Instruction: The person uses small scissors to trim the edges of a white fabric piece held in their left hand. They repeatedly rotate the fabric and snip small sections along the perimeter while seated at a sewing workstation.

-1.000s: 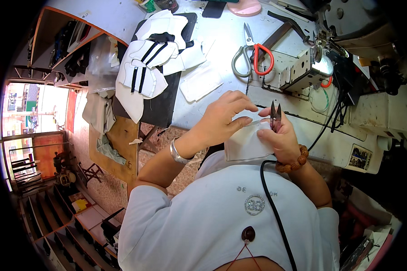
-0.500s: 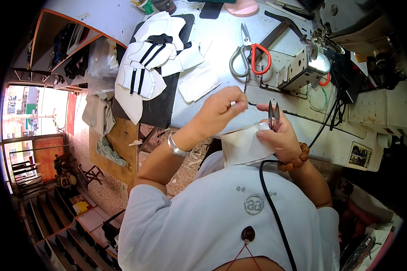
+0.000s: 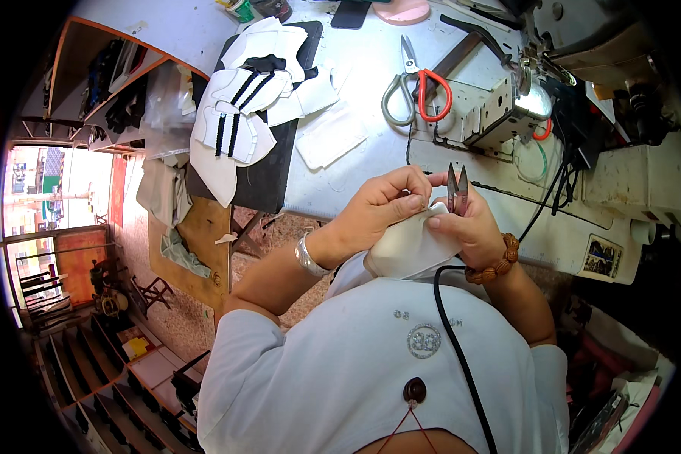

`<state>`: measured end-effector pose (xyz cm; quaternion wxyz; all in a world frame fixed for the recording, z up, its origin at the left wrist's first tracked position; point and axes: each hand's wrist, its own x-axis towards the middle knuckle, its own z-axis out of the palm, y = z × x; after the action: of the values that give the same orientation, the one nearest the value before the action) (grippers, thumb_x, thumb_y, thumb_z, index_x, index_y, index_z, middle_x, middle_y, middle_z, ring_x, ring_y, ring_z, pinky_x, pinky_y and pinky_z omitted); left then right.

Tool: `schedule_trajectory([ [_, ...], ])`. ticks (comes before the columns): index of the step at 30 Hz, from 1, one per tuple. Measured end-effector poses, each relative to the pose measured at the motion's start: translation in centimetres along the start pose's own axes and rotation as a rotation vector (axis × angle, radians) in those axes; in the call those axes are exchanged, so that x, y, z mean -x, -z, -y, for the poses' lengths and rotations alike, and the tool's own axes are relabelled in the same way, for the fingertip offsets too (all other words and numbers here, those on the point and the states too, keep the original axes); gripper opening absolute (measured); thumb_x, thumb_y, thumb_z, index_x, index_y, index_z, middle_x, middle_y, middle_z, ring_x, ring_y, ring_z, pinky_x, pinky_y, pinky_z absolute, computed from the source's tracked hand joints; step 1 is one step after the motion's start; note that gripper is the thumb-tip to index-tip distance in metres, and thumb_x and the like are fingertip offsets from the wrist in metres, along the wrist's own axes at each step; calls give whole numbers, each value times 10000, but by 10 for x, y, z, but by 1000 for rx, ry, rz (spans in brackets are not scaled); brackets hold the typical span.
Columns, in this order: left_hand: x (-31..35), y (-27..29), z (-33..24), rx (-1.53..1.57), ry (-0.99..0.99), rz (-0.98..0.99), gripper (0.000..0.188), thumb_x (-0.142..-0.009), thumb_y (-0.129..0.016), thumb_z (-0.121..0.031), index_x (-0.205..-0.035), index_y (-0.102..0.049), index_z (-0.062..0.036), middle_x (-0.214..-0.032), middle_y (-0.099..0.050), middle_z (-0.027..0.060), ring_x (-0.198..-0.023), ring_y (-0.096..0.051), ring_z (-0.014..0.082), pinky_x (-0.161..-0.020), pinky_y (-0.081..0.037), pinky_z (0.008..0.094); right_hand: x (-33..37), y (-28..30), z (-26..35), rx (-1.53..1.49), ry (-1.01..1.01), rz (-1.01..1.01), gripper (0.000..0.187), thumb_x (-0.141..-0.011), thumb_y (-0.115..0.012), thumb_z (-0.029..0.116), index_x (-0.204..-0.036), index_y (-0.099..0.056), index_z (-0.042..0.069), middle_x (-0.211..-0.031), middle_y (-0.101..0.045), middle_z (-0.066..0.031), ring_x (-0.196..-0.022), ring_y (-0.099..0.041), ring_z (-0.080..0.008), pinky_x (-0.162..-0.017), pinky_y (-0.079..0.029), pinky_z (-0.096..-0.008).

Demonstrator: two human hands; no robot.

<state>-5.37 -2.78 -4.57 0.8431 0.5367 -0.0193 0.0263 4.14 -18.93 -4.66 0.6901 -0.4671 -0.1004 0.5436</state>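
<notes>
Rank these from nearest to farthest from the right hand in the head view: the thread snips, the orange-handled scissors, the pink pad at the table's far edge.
1. Thread snips: held in the right hand, blades pointing up.
2. Orange-handled scissors: on the table, beyond the hands, beside the sewing machine.
3. Pink pad: far edge of the table, top of the picture.

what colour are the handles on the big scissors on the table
One handle is red, the other grey, on the scissors; head view.

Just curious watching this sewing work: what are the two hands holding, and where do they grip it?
Both hands pinch the top edge of a white fabric piece. The left hand grips it with fingertips; the right hand also holds thread snips, blades up.
</notes>
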Motion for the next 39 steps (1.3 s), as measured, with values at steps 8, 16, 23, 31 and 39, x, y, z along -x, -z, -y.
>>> schedule_trajectory([
  [8, -4, 18, -29, -230, 33, -135, 202, -939, -501, -186, -795, -517, -46, -890, -549, 42, -795, -438, 79, -713, -363, 210, 1, 7, -6, -66, -60, -99, 460, -765, -655, -32, -1180, -468, 39, -812, -571, 1, -698, -552, -50, -644, -461, -188],
  [16, 16, -7, -30, -1121, -97, -262, 157, -726, -638, 40, -848, -621, -56, -887, -592, 52, -828, -528, 231, -704, -430, 316, 2, 9, -7, 71, 78, -94, 437, -778, -656, -22, -1166, -464, 36, -822, -570, -1, -712, -549, -46, -628, -449, -195],
  [23, 19, -13, -27, -1202, -132, -254, 142, -712, -705, -38, -835, -640, -68, -847, -568, 52, -807, -532, 237, -692, -433, 323, 6, 2, -2, 142, 142, -52, 436, -792, -638, -28, -1182, -453, 34, -849, -547, 10, -743, -530, -32, -645, -439, -186],
  [31, 17, -12, -21, -1547, -274, -163, 171, -648, -708, -45, -793, -650, -114, -803, -561, 3, -739, -547, 188, -582, -462, 288, 9, -1, -4, 410, 258, -67, 437, -810, -627, -1, -1208, -448, 25, -914, -561, 4, -750, -487, -8, -671, -428, -166],
  [39, 7, -7, -32, -1634, -373, 19, 124, -619, -662, -70, -712, -581, -83, -778, -539, 15, -694, -502, 202, -557, -437, 295, 10, 2, -2, 408, 215, 15, 443, -805, -625, -12, -1210, -450, 28, -887, -556, 9, -735, -488, -16, -636, -411, -169],
])
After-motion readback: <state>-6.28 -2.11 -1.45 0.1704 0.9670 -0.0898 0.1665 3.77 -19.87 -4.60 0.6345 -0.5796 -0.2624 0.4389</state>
